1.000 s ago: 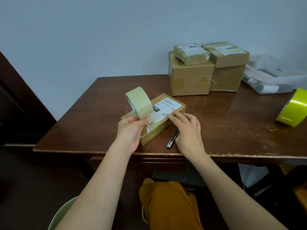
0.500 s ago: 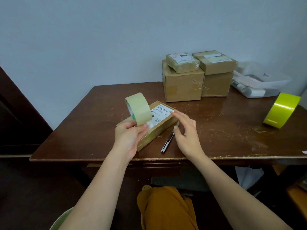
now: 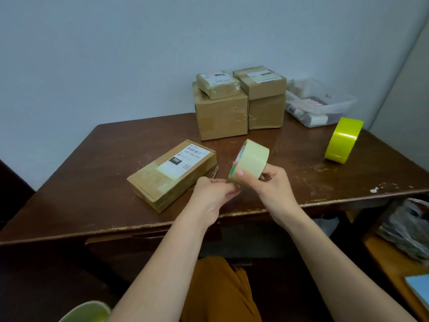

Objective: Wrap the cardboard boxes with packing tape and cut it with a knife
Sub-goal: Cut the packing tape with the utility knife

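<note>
Right hand (image 3: 269, 184) gripping the tape roll (image 3: 251, 162) above the table (image 3: 290, 182); left hand (image 3: 213, 194) pinching at its edge. Box (image 3: 171, 174) lying just left, untouched. Risk: loose tape end sticking to fingers or folding onto itself.

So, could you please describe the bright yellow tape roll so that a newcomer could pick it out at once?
Start at the brown wooden table and look to its right side, just in front of the clear plastic bin. The bright yellow tape roll stands there on edge, alone. Unlike the pale roll held in the hands, it is vivid and glossy.
</note>
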Demonstrator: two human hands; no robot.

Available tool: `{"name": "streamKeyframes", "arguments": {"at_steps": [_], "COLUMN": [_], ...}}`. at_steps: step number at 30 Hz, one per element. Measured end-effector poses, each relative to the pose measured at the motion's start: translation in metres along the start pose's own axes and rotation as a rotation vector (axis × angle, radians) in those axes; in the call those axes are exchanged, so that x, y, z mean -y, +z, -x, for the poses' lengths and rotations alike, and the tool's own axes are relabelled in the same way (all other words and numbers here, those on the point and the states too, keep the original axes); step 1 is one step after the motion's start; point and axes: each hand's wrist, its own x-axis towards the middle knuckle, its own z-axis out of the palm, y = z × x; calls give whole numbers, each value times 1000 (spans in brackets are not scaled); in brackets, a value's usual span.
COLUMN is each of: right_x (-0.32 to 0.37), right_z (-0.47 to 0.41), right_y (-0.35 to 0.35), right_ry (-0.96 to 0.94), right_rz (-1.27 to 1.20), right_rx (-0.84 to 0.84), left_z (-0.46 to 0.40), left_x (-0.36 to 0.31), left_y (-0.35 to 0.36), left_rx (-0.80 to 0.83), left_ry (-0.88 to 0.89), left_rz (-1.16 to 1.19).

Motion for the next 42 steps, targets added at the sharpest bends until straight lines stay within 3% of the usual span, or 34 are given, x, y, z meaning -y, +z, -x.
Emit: {"name": "streamKeyframes", "arguments": {"at_steps": [5,10,16,24,30,39,42], "right_x": [1,-5,-17,-32,-55,-64,-63], "right_z": [-1,-8,-26,-50,-59,-69,-68], "right_y": [-30,-47,-69,-81,-81,-80,-81], "right_ry": [0,-61,-51,-71,13,55,70], "right_rz": [-32,38,47,222,346,573,567], "right_rx": [-8,-22,-192,-245,-291,-289,-287], "left_z": [3,-4,-11,-46,-72,-86,-85], "left_x": [9,8,-5,0,10,11,7], "left_y": [21,41,56,69,80,88,80], "left_rx": [18,22,52,-92,-233,-241,-260], "left_ry": [79,60,-38,133,220,328,292], "left_rz": [-232,-63,-132,-375,-617,-961,-1077]}}
